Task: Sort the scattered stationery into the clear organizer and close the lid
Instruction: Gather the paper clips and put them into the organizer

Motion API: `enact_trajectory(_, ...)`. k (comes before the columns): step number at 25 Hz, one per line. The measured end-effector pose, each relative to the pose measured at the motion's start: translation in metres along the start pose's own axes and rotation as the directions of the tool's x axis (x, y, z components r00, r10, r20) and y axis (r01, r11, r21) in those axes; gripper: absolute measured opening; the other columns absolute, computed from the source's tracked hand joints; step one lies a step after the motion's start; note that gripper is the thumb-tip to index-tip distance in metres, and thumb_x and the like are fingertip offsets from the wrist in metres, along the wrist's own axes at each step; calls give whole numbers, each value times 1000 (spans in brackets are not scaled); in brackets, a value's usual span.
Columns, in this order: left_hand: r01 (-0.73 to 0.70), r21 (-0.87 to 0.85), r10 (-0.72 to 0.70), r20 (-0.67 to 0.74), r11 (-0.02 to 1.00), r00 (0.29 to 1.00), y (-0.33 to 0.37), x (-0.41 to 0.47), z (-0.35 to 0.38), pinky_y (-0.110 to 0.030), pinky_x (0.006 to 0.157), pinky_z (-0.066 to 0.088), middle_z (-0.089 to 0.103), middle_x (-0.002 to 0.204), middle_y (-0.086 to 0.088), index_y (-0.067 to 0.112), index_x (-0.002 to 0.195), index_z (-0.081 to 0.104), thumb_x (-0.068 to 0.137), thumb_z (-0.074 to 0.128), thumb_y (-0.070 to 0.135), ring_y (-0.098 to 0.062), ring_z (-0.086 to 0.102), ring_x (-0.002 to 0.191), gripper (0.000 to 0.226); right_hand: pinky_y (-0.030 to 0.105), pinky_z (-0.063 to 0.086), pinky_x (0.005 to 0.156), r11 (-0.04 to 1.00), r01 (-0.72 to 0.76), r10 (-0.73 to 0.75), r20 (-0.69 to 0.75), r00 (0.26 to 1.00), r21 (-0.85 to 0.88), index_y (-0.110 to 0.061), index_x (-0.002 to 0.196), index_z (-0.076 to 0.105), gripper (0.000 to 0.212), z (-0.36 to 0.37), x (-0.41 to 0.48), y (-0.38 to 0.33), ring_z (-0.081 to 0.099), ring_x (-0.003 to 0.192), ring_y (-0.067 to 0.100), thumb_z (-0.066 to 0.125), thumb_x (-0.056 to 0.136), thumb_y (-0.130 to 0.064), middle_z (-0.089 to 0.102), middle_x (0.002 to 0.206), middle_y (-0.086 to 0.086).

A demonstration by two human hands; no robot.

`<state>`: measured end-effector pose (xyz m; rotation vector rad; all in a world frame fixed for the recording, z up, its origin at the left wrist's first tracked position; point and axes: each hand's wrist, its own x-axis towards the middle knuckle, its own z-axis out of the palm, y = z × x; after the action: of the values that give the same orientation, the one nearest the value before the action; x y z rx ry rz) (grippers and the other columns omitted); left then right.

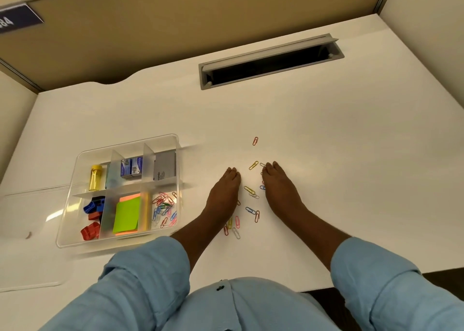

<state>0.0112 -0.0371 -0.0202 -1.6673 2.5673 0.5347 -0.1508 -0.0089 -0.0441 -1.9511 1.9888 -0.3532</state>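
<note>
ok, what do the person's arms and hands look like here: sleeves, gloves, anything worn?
The left hand and right hand are bare: no gloves, rings or watch show. The left sleeve and right sleeve are loose light blue cloth ending partway up the forearms. They match the shirt, which has a dark button.
</note>
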Motion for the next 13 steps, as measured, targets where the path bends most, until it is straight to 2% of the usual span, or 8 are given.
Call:
enact_trajectory(2, -10, 15, 10, -36, 1000, 999, 0, 1, -1, -31, 116, 23, 32, 151, -13, 5, 141, 34, 93, 46, 3, -25, 26, 142, 50, 31, 23, 115, 998, 49, -49, -5, 999, -41, 3, 138, 38, 42, -5, 1, -3, 25, 142, 31, 36, 96, 0, 37, 148, 19)
enact_trajectory(4, -36, 47, 40, -77, 998, 996, 1, 6, -2, -31, 104, 37, 51, 134, -16, 3, 125, 50, 91, 49, 4, -30, 46, 127, 35, 31, 33, 108, 995, 83, -84, -3, 996, -60, 0, 124, 52, 32, -13, 5, -3, 45, 127, 32, 40, 95, -1, 53, 132, 19)
enact_trajectory(5, -52, 69, 59, -94, 996, 994, 3, 8, -3, -30, 92, 42, 57, 121, -16, 2, 113, 55, 89, 48, 3, -30, 52, 114, 25, 32, 41, 98, 996, 72, -72, -6, 997, -50, -3, 114, 57, 25, -19, 8, -2, 55, 113, 30, 43, 93, -3, 60, 119, 17)
enact_trajectory(6, -62, 87, 72, -107, 994, 992, 5, 10, -5, -30, 80, 40, 58, 109, -16, 2, 103, 56, 88, 48, 1, -29, 53, 103, 17, 34, 46, 85, 999, 34, -35, -33, 999, -8, -5, 102, 61, 20, -24, 11, -1, 60, 96, 28, 45, 91, -3, 64, 103, 14)
enact_trajectory(8, -66, 104, 79, -126, 992, 989, 8, 13, -7, -28, 71, 30, 55, 101, -16, 2, 94, 54, 86, 48, -2, -26, 47, 93, 11, 32, 41, 62, 991, -78, 89, -99, 991, 105, -8, 78, 60, 17, -31, 17, -1, 54, 68, 23, 46, 85, -1, 60, 74, 6)
enact_trajectory(10, -54, 95, 67, -133, 994, 989, 9, 14, -6, -28, 72, 30, 53, 103, -15, 1, 95, 55, 87, 49, 1, -26, 44, 95, 10, 28, 37, 57, 979, -152, 168, -118, 979, 135, -7, 75, 61, 20, -32, 18, -6, 53, 64, 20, 44, 82, 2, 60, 71, 5)
enact_trajectory(13, -22, 34, 26, -121, 999, 992, 8, 19, -11, -27, 74, 34, 53, 102, -15, 1, 94, 58, 91, 44, 4, -26, 46, 98, 14, 31, 46, 62, 977, -165, 179, -96, 979, 133, -6, 81, 62, 18, -32, 16, -13, 62, 74, 24, 46, 84, 2, 66, 82, 9)
